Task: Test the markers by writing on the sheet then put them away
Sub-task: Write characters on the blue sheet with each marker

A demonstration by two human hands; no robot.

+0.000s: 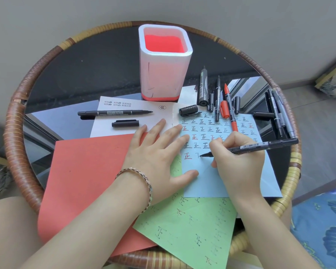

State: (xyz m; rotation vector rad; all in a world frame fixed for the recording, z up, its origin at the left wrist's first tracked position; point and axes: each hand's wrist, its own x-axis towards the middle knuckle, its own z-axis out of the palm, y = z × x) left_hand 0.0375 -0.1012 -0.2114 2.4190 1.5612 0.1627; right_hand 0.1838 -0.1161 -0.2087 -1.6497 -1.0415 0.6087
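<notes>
My right hand (239, 158) grips a black marker (260, 146), its tip touching the light blue sheet (206, 183) beside a half-drawn character in the lowest written row. Rows of black and red characters fill the sheet's upper part. My left hand (159, 158), a bracelet on its wrist, lies flat with fingers spread on the sheet's left edge. Behind stands a white and red pen holder (163, 63). An uncapped black marker (114, 113) and a loose black cap (125, 123) rest on a white paper (105, 129).
A red marker (229, 107) and several black markers (204, 86) with loose caps lie behind the blue sheet; more dark markers (279, 113) lie at the right rim. A red sheet (81, 181) and a green written sheet (192, 230) overlap on the round glass table with its rattan rim (14, 133).
</notes>
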